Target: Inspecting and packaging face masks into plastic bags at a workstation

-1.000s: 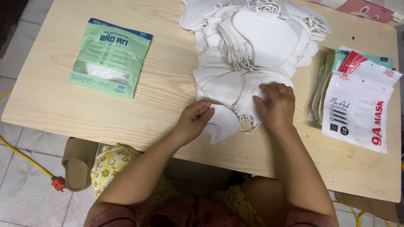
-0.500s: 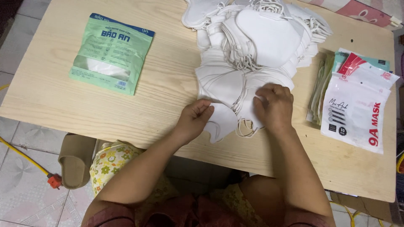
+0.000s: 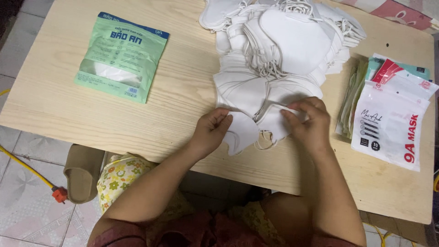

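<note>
— So, what are the hands doing right now?

— The left hand (image 3: 211, 131) is pinching the edge of a white folded mask (image 3: 249, 130) at the near edge of the bench (image 3: 183, 105), fingers closed on it. The right hand (image 3: 307, 122) is gripping the same mask's other side, thumb and fingers curled tight, probably so the fabric is lying flat between them.

— And around them?

— The mask is sitting at the foot of a loose pile of white masks (image 3: 283, 45), which is spreading just beyond the hands, within easy reach. A stack of flat pouches (image 3: 391, 123) is lying beside the right hand. A green packet (image 3: 121, 57) is resting well apart on the left.
</note>
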